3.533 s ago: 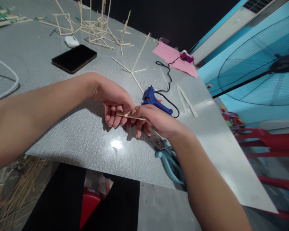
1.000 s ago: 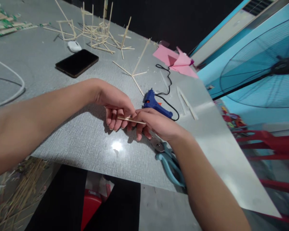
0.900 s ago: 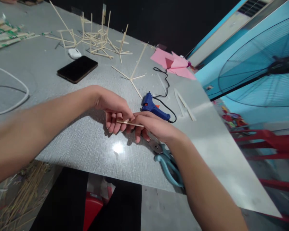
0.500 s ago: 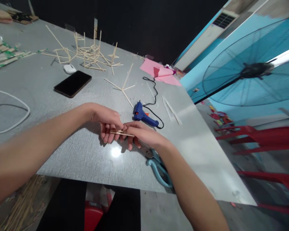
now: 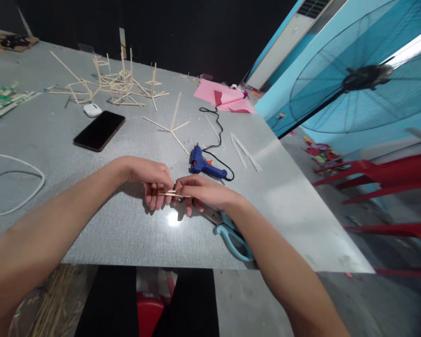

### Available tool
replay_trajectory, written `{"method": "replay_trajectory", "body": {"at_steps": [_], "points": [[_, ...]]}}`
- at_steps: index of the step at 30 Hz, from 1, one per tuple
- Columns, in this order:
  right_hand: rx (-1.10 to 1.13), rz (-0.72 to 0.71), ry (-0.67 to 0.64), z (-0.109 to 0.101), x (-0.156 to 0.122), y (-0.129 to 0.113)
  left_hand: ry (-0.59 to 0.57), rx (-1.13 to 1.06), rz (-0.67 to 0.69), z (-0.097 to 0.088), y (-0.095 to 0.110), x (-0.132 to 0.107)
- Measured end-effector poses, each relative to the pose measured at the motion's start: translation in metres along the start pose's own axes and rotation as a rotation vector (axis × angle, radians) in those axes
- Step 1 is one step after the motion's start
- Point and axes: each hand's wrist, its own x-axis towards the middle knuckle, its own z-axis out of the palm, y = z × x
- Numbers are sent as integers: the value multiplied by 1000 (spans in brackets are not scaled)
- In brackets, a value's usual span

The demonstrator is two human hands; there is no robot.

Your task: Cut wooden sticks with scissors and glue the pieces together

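Observation:
Thin wooden sticks [image 5: 175, 194] lie crosswise between my two hands, low over the table. My left hand [image 5: 156, 182] is closed on their left end, fingers curled beneath. Thumb and fingers of my right hand [image 5: 199, 192] pinch the other end; how many sticks there are is partly hidden. Under my right hand and wrist rest scissors with light blue handles [image 5: 233, 238], their blades partly covered. Just beyond the right hand lies a blue glue gun [image 5: 205, 164] with an orange trigger. Farther off is a branching piece of joined sticks [image 5: 171, 129].
Stick frames [image 5: 122, 86] stand at the back left. Nearer are a black phone [image 5: 100, 131], a white earbud case [image 5: 92, 110] and a white cable [image 5: 38, 182]. White glue sticks [image 5: 245, 152] and pink paper [image 5: 224, 97] lie to the right. A large fan [image 5: 366, 77] stands beyond the table.
The camera view has shifted slightly, moving the table's things a little in the picture. Both hands keep hold of the sticks in nearly the same pose.

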Motion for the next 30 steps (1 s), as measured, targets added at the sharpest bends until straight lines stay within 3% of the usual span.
{"method": "replay_trajectory", "body": {"at_steps": [22,30], "points": [[22,-14,7,1,-1,-1,-10,-29,18,-5,-3,-8],[49,-19,-15,-2,-2,2,-52,-117,105,-7,-7,-9]]}}
